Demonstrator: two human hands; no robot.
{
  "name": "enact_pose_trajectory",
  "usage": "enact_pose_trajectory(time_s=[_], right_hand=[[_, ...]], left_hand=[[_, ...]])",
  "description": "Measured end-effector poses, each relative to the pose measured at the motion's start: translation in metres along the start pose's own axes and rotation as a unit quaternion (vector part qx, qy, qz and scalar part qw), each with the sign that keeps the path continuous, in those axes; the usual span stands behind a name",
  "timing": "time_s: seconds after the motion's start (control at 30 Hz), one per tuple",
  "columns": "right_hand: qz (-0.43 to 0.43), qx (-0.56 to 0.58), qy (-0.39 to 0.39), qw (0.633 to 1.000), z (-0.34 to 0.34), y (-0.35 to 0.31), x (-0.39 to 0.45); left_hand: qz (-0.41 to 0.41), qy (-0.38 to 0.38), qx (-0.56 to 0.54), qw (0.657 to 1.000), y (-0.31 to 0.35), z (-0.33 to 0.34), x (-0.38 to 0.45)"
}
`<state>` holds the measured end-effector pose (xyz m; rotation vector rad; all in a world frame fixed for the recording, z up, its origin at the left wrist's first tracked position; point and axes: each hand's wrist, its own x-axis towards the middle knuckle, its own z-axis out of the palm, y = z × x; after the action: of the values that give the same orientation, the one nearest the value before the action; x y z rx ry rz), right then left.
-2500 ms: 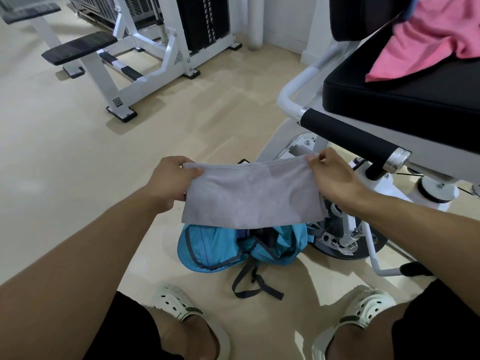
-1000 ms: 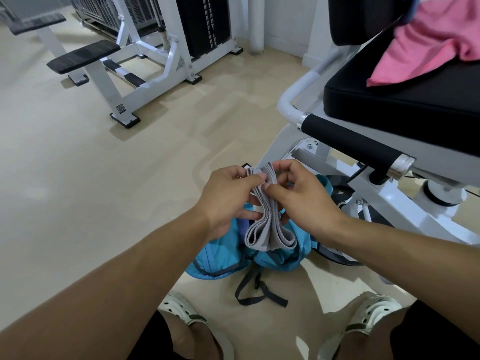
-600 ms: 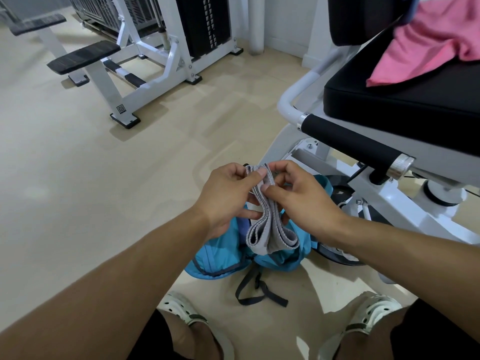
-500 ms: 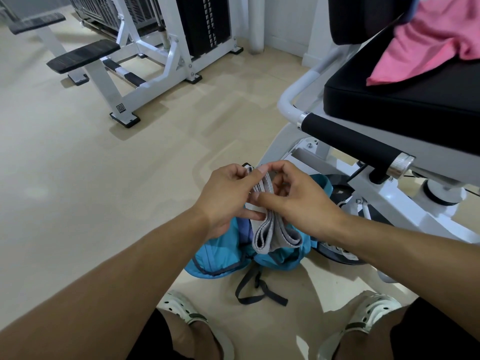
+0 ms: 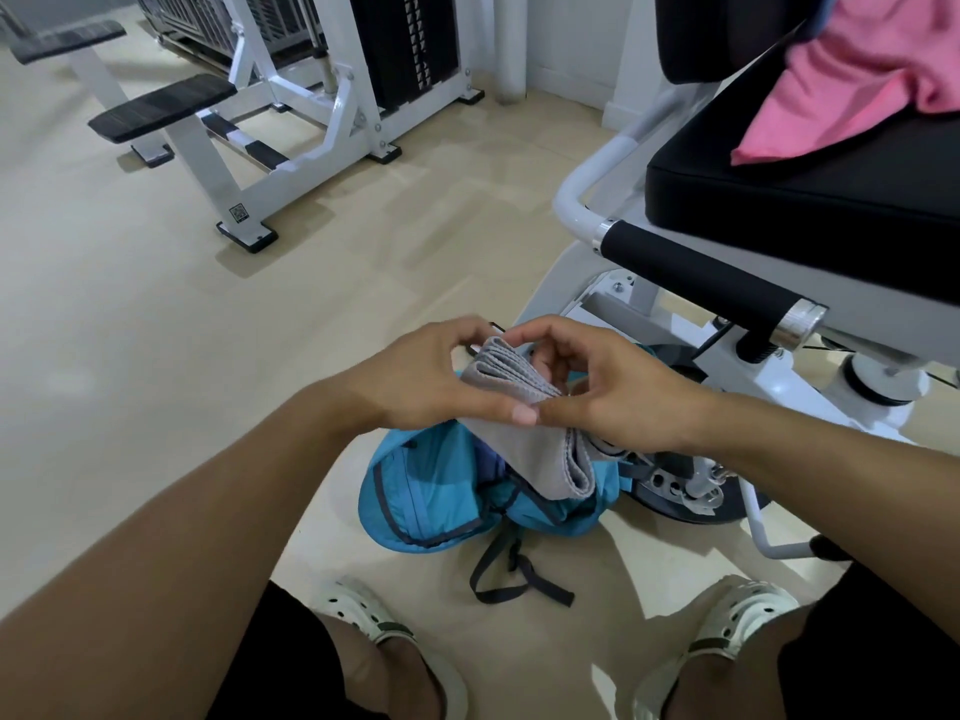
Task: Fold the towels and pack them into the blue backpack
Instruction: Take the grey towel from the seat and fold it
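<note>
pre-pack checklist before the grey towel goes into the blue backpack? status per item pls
1. Grey towel folded into a compact bundle: ok.
2. Left hand and right hand both grip it: ok.
3. Towel held over the blue backpack: ok.
4. Backpack mouth open wide enough: cannot tell, fabric slumped on the floor.
5. All towels folded: not ok, pink towel lies crumpled on the black seat.

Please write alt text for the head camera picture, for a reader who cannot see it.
A person's left hand and right hand hold a folded grey towel above an open blue backpack on a gym floor. A pink towel lies on a black machine seat at the right.
</note>
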<state>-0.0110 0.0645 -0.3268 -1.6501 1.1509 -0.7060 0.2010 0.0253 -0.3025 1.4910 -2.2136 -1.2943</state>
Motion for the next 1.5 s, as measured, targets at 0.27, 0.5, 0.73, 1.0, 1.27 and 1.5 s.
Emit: enact_pose_trajectory(time_s=[0.27, 0.5, 0.73, 1.0, 1.27, 1.5], right_hand=[[0.022, -0.157, -0.054, 0.986, -0.020, 0.001, -0.002], [0.085, -0.329, -0.153, 0.928, -0.027, 0.009, -0.005], [0.066, -0.195, -0.077, 0.976, -0.016, 0.002, -0.003], [0.117, 0.106, 0.029, 0.987, -0.018, 0.000, -0.002], [0.180, 0.345, 0.043, 0.920, -0.023, -0.005, 0.004], [0.273, 0.238, 0.013, 0.932, -0.027, 0.018, 0.011]], left_hand=[[0.079, 0.017, -0.049, 0.996, -0.006, 0.005, 0.004], [0.063, 0.003, -0.044, 0.997, -0.007, 0.003, 0.004], [0.025, -0.002, -0.065, 0.998, -0.001, 0.006, 0.002], [-0.185, 0.056, -0.206, 0.959, -0.025, -0.006, 0.012], [-0.153, -0.074, -0.509, 0.844, -0.019, 0.007, 0.009], [-0.186, -0.010, -0.439, 0.879, -0.018, 0.020, 0.011]])
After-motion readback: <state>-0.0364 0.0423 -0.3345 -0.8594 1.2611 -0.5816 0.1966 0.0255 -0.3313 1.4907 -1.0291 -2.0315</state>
